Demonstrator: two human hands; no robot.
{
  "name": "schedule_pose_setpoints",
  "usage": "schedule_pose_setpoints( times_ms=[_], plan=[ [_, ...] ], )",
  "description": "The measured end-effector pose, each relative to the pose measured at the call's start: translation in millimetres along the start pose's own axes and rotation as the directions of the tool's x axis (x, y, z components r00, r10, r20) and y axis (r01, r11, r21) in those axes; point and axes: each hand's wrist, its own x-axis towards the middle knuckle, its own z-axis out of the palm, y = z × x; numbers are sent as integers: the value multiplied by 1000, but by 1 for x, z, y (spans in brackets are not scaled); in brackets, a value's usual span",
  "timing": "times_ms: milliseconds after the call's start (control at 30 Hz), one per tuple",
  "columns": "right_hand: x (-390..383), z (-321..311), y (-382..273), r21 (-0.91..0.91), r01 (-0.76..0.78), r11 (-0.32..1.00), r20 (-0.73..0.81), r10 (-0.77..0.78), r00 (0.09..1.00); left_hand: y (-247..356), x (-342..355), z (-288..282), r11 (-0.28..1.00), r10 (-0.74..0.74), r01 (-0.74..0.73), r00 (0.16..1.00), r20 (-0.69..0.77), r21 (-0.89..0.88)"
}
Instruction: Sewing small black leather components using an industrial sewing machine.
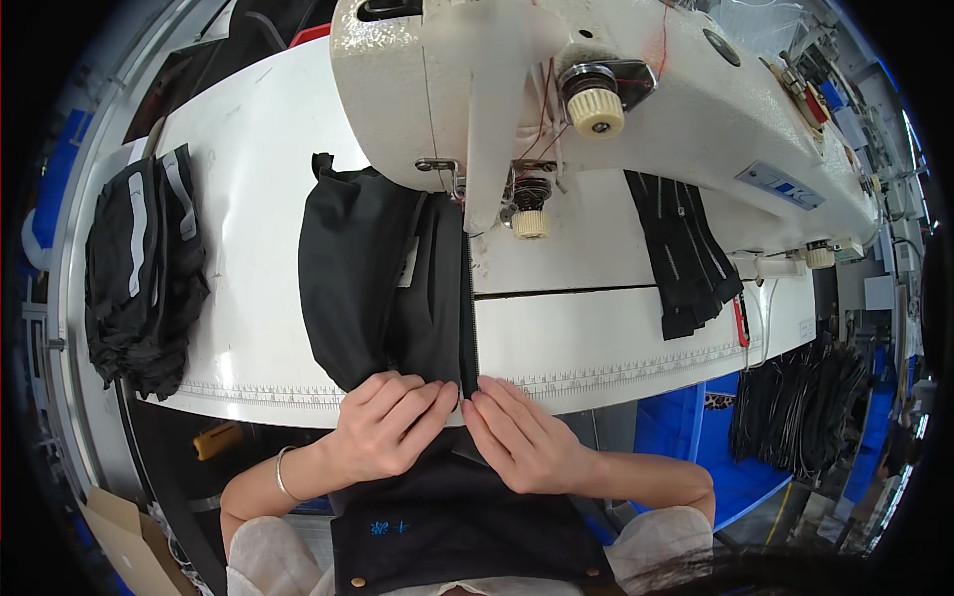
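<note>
Black fabric lies on the white sewing table, its far right edge reaching under the head of a white sewing machine. Along that right edge runs a narrow black zipper. At the table's near edge my left hand is closed, pinching the fabric and zipper end with its fingertips. Close beside it, my right hand grips the zipper from the right, fingers pressed together. Hidden under the fingertips is the exact spot where zipper and fabric meet.
A pile of black fabric pieces sits at the left. Several black zippers lie right of the machine, next to a red-handled tool. A ruler strip follows the near edge. Below right stands a blue bin beside hanging black strips.
</note>
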Motion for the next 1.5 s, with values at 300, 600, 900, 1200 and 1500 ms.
schedule_pose_setpoints(
  times_ms=[300, 600, 900, 1200, 1500],
  plan=[
    [0, 0, 8, 51, 81, 995, 9, -81, 997, -2, -2, 4, 998, -2, 4, 999, 33, -67],
    [9, -11, 11, 20, 164, 986, 111, -165, 980, -17, 20, -48, 862, -343, 379, 925, 162, -336],
    [5, -9, 8, 31, 127, 991, 96, -130, 987, -31, 52, -66, 982, -99, 108, 993, 63, -157],
    [6, -9, 14, 72, 146, 987, 95, -153, 984, 2, 12, 2, 992, 100, -108, 989, 112, 64],
    [5, -10, 18, 44, 178, 983, 103, -182, 978, -40, 45, -58, 989, -87, 81, 995, -48, -120]
  ],
)
